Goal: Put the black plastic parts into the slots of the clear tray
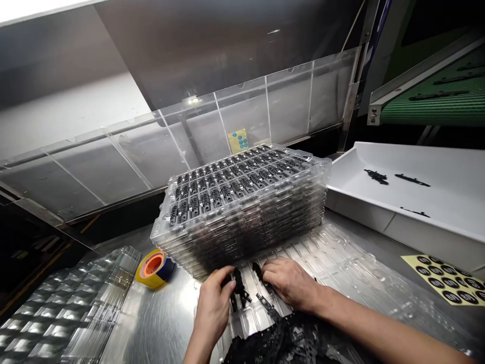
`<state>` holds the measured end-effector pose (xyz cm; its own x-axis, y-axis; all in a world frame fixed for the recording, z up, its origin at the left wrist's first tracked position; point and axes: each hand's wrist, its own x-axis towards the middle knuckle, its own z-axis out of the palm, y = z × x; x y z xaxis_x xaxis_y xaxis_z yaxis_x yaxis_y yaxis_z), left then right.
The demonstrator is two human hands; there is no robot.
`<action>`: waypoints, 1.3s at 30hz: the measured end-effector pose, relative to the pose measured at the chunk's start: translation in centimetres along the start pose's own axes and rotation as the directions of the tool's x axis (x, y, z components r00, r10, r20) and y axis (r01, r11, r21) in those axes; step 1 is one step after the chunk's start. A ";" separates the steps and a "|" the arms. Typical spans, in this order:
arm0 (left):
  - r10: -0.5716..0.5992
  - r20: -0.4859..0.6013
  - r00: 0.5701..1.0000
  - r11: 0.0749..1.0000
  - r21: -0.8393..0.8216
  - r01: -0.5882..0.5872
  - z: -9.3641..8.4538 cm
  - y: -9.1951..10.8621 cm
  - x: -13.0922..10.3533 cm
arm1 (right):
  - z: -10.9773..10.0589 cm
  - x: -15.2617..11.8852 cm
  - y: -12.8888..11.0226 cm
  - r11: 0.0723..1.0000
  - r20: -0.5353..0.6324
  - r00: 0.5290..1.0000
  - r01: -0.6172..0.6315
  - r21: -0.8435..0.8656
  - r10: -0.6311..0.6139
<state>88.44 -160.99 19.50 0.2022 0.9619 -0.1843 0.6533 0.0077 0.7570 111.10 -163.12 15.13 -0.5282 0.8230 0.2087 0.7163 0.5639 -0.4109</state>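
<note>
My left hand [214, 298] has its thumb and forefinger closed on a narrow black perforated part at the near end of a clear plastic tray. A similar black part [241, 289] lies in a slot close to those fingertips. To the right, my right hand [290, 280] pinches another black part [258, 271], its fingers partly hiding it. One more loose strip [267, 306] lies slantwise between the hands. Below them, a heap of black parts [280, 344] covers the near end of the clear tray [337, 255].
A tall stack of filled clear trays [242, 217] stands just behind my hands. Empty trays [71, 308] are piled at left, beside tape rolls [151, 270]. At right are a white bin [447, 172], a sticker sheet [447, 280] and a green conveyor [435, 108].
</note>
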 end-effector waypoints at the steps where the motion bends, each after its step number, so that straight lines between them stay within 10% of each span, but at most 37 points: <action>1: 0.006 0.015 1.000 1.000 0.022 -0.007 0.4 0.4 1.0 | -0.2 -0.1 -0.1 1.000 0.022 1.000 -0.003 -0.020 0.003; 9: 0.059 0.055 0.997 0.969 0.238 -0.070 3.9 1.5 3.7 | -2.4 -0.9 -3.2 0.979 0.084 0.976 -0.195 -0.065 0.200; 18: 0.147 0.048 0.988 0.953 0.259 -0.154 3.4 1.4 1.9 | -2.6 -1.1 -6.4 0.839 0.234 0.816 -0.544 0.003 0.528; 30: 0.125 0.345 0.930 0.942 -0.335 -0.002 5.9 3.2 -3.8 | -5.3 -4.9 -5.4 0.493 0.086 0.733 -0.534 0.687 0.675; 34: 0.242 0.353 0.904 0.926 -0.362 -0.107 6.1 3.6 -3.9 | -7.7 -6.5 -5.8 0.528 0.084 0.772 -0.505 0.683 0.630; 39: 0.233 0.363 0.902 0.965 -0.202 -0.168 4.1 4.4 -3.1 | -9.8 -6.2 -6.0 0.781 -0.005 0.901 -0.374 0.500 0.434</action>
<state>93.67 -165.10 20.82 0.5997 0.7702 -0.2172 0.4486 -0.0988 0.8882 114.53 -170.99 25.03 -0.1626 0.9866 0.0142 0.5292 0.0994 -0.8426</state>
